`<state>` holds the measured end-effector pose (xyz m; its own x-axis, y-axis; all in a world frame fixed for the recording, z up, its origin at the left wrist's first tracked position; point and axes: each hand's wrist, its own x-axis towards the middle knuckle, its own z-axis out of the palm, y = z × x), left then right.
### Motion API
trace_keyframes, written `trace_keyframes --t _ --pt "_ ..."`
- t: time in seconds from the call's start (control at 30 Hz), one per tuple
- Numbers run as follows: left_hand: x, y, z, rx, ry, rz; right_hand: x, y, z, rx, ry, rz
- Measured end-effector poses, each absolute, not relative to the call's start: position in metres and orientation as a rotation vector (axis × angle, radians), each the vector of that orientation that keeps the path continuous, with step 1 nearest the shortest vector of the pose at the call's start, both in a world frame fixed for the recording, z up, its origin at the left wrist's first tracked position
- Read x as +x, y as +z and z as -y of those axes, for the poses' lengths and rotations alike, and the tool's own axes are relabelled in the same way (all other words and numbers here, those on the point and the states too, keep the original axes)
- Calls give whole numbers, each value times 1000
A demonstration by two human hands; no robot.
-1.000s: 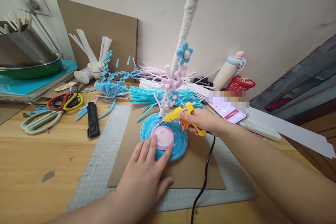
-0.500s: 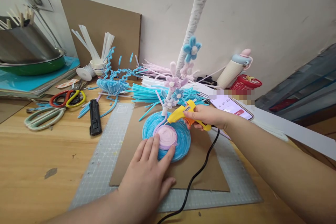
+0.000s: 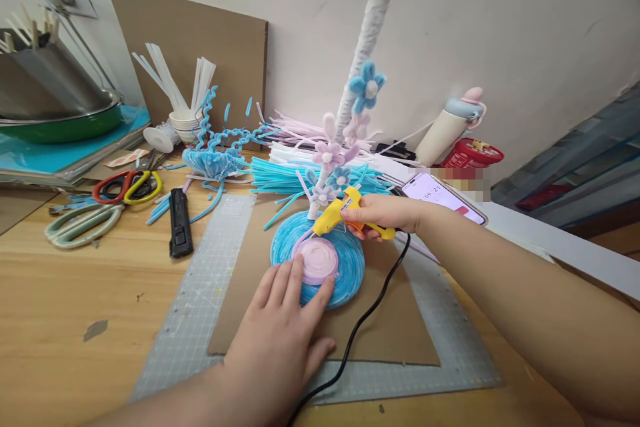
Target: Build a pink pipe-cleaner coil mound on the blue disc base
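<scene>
My right hand (image 3: 377,215) grips a yellow hot glue gun (image 3: 330,215), its nozzle tip at the upper edge of a pink pipe-cleaner coil (image 3: 320,260). That coil lies on a wider blue pipe-cleaner disc (image 3: 350,280). With fingers spread flat, my left hand (image 3: 277,320) rests on the near left part of the coil and disc. A white wrapped stem (image 3: 367,40) with blue, lilac and pink fuzzy flowers (image 3: 329,157) rises behind the nozzle from the back of the disc. A loose pink strand runs from the coil towards the stem's base.
Under the disc lie brown cardboard (image 3: 385,333) and a grey cutting mat (image 3: 170,353). Bundled blue pipe cleaners (image 3: 280,177) lie behind. Scissors (image 3: 85,223) and a black box cutter (image 3: 180,223) are left; a phone (image 3: 443,197) and bottle (image 3: 445,130) right. The gun's black cord (image 3: 357,333) crosses the mat.
My right hand has brought the glue gun slightly left and down, its tip closer to the pink coil's edge. The cord has shifted left with it. My left hand stays in place.
</scene>
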<state>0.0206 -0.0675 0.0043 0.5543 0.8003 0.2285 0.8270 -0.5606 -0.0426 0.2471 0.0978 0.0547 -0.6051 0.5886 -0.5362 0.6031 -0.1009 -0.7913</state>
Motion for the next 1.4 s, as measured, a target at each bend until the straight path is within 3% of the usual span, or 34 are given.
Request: trace_keyframes --t 0.63,0.97,1.4 --pt "20 3 69 -2662 -272 1426 279 67 -77 1655 -1769 -2132" --pt "21 4 68 -2644 -259 1421 261 45 -32 1935 -2390 -1839" --pt "20 2 68 -2649 -262 1426 244 28 -21 2041 -2358 -1783"
